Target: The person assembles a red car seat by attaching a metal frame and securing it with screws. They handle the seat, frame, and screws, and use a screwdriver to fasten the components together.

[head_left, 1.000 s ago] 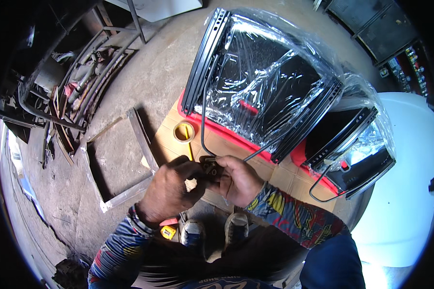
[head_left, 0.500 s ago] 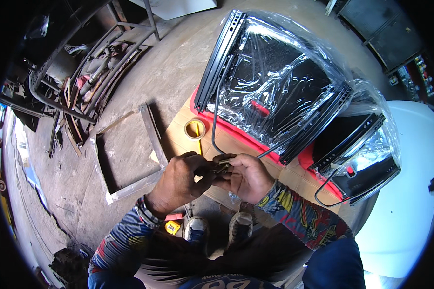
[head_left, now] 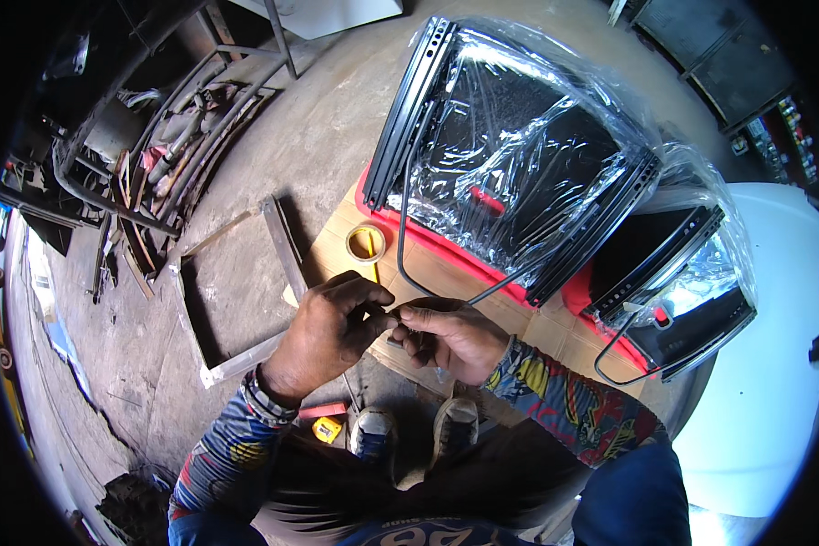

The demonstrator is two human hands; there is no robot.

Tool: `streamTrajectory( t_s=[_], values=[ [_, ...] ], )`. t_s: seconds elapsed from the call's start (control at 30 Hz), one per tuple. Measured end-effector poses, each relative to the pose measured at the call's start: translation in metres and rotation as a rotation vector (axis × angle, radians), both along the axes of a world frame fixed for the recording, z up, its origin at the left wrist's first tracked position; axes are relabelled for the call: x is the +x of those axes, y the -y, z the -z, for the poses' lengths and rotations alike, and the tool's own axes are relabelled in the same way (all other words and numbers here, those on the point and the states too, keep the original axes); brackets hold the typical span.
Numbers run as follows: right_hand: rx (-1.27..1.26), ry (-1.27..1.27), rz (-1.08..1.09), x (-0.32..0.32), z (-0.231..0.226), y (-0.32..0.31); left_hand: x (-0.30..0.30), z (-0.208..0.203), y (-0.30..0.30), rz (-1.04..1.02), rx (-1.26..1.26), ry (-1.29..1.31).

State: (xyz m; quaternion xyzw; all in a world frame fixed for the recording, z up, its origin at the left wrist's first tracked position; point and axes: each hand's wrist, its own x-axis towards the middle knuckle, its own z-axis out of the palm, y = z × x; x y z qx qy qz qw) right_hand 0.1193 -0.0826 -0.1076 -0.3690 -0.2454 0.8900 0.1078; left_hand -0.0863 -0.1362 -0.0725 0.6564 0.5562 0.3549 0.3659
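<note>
My left hand [head_left: 323, 332] and my right hand [head_left: 455, 341] meet in front of me, over the cardboard [head_left: 510, 341]. Left thumb and forefinger are closed in a pinch at a tiny dark piece between the two hands, too small to name. The right thumb and forefinger pinch at the same spot. Under the curled right fingers a small metal piece [head_left: 395, 342] shows its end; the rest is hidden. Beyond the hands, a black rail-and-panel frame [head_left: 528, 136] in clear plastic film lies on a red pad [head_left: 446, 248]. A bent black rod [head_left: 402, 241] sticks out from it.
A tape roll [head_left: 365, 243] with a yellow pencil-like stick lies on the cardboard. Left of it is a metal frame [head_left: 287, 246] on the floor. A yellow tape measure [head_left: 327, 429] sits by my shoes. A second wrapped frame [head_left: 664, 282] and a white panel [head_left: 755, 382] are right.
My hands have moved slightly down and drawn a little apart. The right fingers have curled in, and the brass-coloured metal pieces seen between the hands are now mostly covered.
</note>
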Motion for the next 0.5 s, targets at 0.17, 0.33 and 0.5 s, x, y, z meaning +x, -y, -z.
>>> streamTrajectory(
  t_s=[0.17,0.33,0.5],
  values=[
    [0.045,0.106,0.090,0.000,-0.002,-0.004,0.004,0.005,0.001,-0.067,-0.018,0.098],
    [0.174,0.120,0.158,-0.004,-0.001,-0.002,0.006,0.010,0.005,-0.121,-0.330,0.348],
    [0.396,0.137,0.211,-0.008,0.003,-0.001,0.010,0.013,0.006,-0.158,-0.380,0.422]
  ],
)
